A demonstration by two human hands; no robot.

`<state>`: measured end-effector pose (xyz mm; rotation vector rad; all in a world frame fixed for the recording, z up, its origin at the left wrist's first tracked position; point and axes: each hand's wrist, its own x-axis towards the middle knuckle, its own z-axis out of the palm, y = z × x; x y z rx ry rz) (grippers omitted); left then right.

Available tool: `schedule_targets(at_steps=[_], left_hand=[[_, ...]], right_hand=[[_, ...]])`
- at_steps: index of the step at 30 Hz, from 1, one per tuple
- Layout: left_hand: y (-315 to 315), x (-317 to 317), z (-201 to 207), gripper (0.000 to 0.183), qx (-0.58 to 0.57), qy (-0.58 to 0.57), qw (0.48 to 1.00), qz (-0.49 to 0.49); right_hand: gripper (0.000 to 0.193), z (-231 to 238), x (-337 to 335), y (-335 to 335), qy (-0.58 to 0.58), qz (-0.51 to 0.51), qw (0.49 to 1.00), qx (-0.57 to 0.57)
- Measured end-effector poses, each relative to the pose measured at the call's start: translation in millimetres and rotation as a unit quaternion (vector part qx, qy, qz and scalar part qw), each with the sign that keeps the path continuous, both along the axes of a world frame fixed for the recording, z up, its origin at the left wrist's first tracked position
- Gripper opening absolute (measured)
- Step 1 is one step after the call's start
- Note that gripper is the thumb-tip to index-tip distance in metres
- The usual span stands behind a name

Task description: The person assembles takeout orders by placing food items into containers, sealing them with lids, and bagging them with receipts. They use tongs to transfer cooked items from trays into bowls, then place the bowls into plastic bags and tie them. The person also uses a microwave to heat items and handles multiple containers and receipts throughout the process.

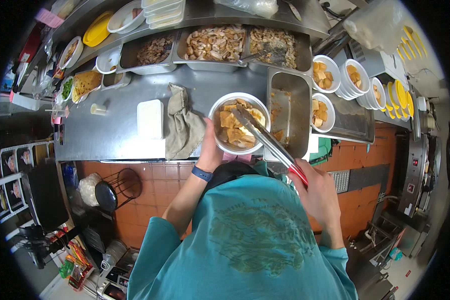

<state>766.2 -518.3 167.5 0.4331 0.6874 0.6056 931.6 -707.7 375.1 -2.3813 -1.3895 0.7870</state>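
Note:
My left hand [211,150] holds a round white bowl [215,136] by its left side, the thumb near the rim and the other fingers mostly hidden. Brown-sauced food chunks [231,120] and paler slices fill the bowl. In my right hand [316,194] is a pair of metal tongs [271,141] with a red grip. Their tips reach into the bowl and touch the food. Beside the bowl on the right sits a deep steel pan [291,117] with a few brown chunks and sauce left on its bottom.
Steel pans of sliced meat [215,44] and chopped food [280,47] line the back. White bowls of chunks [326,76] stand at right. A grey-green cloth [181,125] and a white lidded box [150,119] lie left on the steel counter [115,120]. A black stool [106,195] stands below.

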Motion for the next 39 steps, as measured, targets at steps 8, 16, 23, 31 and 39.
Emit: schedule_targets(at_steps=[8,16,23,31,39], left_hand=[[6,4,4,0.075,-0.03,0.014,0.999,0.004],[9,8,1,0.075,-0.033,-0.018,0.999,-0.012],[9,12,-2,0.077,-0.025,0.001,0.999,-0.022],[-2,14,9,0.08,-0.02,0.028,0.998,-0.046],[-4,2,5,0.082,0.009,0.052,0.997,-0.052]], right_hand=[[0.028,-3,12,-8,0.081,0.015,0.997,0.007],[0.028,2,31,-22,0.187,-0.067,0.98,-0.03],[0.037,17,33,-22,0.018,-0.031,0.999,0.041],[0.03,13,43,19,-0.087,0.046,0.995,-0.014],[0.03,29,47,18,-0.077,0.058,0.995,-0.009]])
